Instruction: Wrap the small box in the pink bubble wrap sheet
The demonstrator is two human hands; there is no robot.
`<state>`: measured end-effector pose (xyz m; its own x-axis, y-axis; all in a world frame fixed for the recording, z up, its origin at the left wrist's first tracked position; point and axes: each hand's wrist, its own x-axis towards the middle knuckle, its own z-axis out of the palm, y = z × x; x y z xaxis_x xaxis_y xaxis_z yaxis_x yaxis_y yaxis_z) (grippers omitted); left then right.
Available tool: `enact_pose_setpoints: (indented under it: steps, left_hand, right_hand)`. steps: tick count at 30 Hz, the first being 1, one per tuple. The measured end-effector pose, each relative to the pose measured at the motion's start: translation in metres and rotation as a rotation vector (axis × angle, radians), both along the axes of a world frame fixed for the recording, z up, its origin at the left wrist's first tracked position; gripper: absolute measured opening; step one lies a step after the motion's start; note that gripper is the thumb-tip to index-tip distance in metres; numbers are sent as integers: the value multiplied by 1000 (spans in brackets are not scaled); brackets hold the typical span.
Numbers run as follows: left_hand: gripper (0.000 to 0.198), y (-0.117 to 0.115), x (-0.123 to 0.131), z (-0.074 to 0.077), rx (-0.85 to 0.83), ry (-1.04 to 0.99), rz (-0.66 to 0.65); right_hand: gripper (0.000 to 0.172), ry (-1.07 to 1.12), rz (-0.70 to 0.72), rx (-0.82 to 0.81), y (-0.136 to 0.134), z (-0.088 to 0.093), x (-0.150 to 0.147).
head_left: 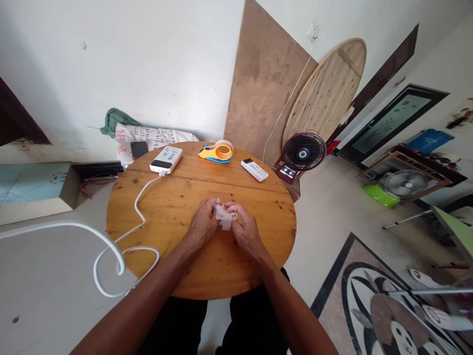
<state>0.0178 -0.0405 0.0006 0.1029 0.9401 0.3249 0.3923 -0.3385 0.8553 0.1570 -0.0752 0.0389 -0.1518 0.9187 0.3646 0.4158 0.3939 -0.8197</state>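
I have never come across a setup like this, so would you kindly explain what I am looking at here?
Certainly. There is no robot here: the picture comes from a camera worn on a person's head, looking forward and down past their bare forearms.

The left hand and right hand meet above a round wooden table. Between their fingers is a small translucent piece; what it is exactly, I cannot tell.

Farther back on the table, from left to right, are a white block with a white cable plugged in, an orange-and-blue tape dispenser, and a smaller white block. Both blocks look like power banks.
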Motion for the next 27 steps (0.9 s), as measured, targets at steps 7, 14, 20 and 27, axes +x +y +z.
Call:
enact_pose_setpoints:
  steps: [7, 14, 20, 27]
  left_hand:
    - [5, 2, -4, 2, 3, 39, -60]
    - [8, 4, -4, 1, -28, -1, -45]
    - [13, 9, -13, 5, -168, -40, -147]
    - [30, -5, -29, 15, -44, -24, -223]
  right_hand:
    - [18, -81, -22, -23, -1, 1, 1]
    - [17, -176, 8, -43, 1, 9, 7]
    - [15, -228, 11, -27, 1, 4, 11]
    - [12, -204, 95, -7, -2, 4, 16]
